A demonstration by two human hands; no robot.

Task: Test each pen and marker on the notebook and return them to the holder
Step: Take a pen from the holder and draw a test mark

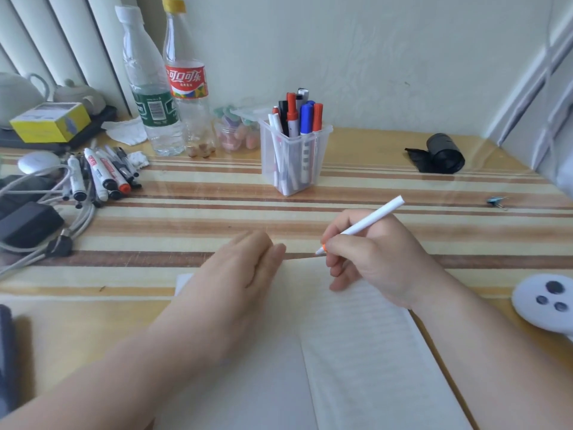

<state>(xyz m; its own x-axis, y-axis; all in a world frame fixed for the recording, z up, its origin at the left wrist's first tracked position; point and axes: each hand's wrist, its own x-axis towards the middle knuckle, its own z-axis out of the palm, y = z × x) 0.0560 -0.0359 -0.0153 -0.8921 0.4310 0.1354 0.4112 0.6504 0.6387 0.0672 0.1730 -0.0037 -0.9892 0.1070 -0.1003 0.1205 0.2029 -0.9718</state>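
A white pen (361, 225) is pinched in the curled fingers of the right hand (370, 259), its orange tip at the top edge of the open notebook (356, 352), lower centre. The left hand (240, 271) is laid flat there, fingers straight and together. The holder (293, 156) is seen upper centre, filled with markers.

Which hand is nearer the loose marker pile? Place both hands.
Left. The left hand rests on the notebook, right of the marker pile and closer to the camera; the right hand, gripping a white pen, sits farther right.
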